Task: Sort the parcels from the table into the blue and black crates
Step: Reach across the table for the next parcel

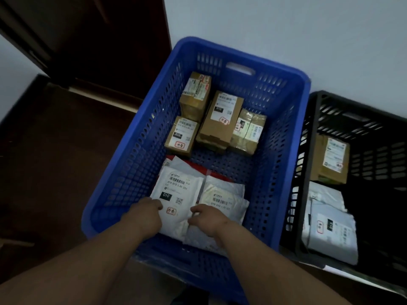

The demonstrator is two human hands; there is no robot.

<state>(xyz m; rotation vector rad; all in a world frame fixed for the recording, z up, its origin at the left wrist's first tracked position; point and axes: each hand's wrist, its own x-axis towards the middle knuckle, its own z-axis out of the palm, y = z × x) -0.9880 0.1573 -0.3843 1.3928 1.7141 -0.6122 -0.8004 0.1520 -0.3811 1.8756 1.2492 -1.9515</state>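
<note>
By a white wall (286,29) stand the blue crate (284,172) and, on its right, the black crate (308,172). Both hands are inside the near end of the blue crate: the left hand (145,213) and the right hand (207,219) each grip, with curled fingers, the near edge of a white mailer (178,194). Brown boxes (222,117) lie at the far end.

The perforated blue plastic crate (284,137) looks smooth, faintly glossy. Far inside it, brown cardboard boxes (220,119) are matt, some under shiny tape; near, white plastic mailer bags (178,190) crinkle. The right black lattice plastic crate (312,119) is duller.
</note>
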